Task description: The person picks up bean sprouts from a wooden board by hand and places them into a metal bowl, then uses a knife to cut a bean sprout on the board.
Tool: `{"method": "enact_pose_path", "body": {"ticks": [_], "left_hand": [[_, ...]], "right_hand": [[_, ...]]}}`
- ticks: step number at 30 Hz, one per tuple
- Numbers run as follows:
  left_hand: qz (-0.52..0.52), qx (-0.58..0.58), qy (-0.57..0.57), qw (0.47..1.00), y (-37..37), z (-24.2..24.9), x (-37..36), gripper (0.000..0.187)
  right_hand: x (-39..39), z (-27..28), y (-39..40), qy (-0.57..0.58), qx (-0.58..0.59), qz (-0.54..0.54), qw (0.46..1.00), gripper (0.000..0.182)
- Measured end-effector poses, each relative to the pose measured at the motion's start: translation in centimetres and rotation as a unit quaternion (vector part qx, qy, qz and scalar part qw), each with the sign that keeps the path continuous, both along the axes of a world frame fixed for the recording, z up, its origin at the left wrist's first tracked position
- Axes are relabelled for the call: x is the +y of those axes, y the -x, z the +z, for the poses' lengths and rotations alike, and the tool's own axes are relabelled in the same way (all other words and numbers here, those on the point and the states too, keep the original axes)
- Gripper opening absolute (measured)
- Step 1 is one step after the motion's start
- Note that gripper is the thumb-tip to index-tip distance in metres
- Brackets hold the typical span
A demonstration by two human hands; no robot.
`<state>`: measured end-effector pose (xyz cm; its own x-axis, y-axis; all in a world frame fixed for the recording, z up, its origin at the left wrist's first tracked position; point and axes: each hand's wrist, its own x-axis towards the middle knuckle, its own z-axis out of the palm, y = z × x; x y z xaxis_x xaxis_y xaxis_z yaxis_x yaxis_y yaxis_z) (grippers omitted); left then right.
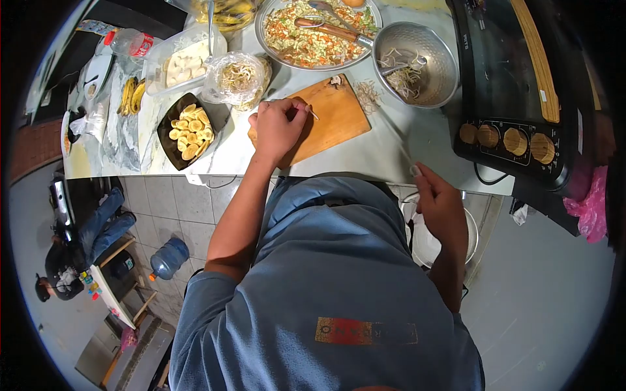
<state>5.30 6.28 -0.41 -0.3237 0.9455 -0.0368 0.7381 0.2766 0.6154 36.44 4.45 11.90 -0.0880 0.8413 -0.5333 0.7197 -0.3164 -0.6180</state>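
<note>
My left hand (280,127) is closed in a pinch over the wooden cutting board (345,124). A thin pale strand, which looks like a bean sprout (314,114), sticks out from its fingertips. A small brownish scrap (336,81) lies at the board's far edge. Loose bean sprouts (367,96) are spread on the table just right of the board. Behind my left hand sits a plastic bag of bean sprouts (238,78). My right hand (440,205) hangs off the table's front edge, loosely curled with its fingers apart, and nothing shows in it.
A steel pan (447,81) holds more sprouts and a utensil. Beyond stands a tray (266,45) of chopped vegetables. A dark bowl (166,133) of yellow slices and a plastic tub (153,72) are left; a toaster oven (508,124) is right. A person (65,267) sits lower left.
</note>
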Motion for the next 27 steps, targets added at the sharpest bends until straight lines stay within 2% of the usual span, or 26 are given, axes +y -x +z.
{"method": "enact_pose_path", "body": {"ticks": [1,6,8,11,15,21,23,25,27], "left_hand": [[-0.011,-0.003,0.008,1.0,0.1,0.2,0.0,0.014],[-0.066,0.01,0.012,0.998,0.8,1.0,0.1,0.018],[-0.118,0.02,0.013,0.993,1.2,1.1,0.2,0.023],[-0.157,0.048,0.02,0.986,1.3,1.6,0.2,0.02],[-0.162,0.056,0.014,0.985,1.5,1.0,0.5,0.02],[-0.176,0.035,0.016,0.984,2.1,0.8,1.5,0.017],[-0.166,-0.071,0.018,0.983,1.8,1.6,2.3,0.017],[-0.171,-0.099,0.001,0.98,1.1,2.5,3.6,0.017],[-0.193,-0.085,-0.073,0.975,0.0,3.5,5.4,0.018]], "right_hand": [[0.2,0.4,-0.2,0.015,0.0,-0.028,0.999,0.04],[0.3,0.4,-1.0,0.032,-0.01,-0.033,0.999,0.042],[0.2,0.3,-0.9,0.035,0.003,-0.028,0.999,0.042],[0.2,0.3,-0.7,0.035,0.023,-0.028,0.999,0.042],[0.3,0.3,-1.2,0.044,0.022,-0.024,0.999,0.042],[0.1,0.6,-2.6,0.043,0.018,-0.022,0.999,0.042],[-0.2,0.3,-3.4,0.048,0.035,-0.023,0.998,0.041],[-0.5,-0.1,-4.2,0.046,0.034,-0.024,0.998,0.041],[-0.7,-0.3,-4.7,0.044,0.033,-0.024,0.998,0.041]]}}
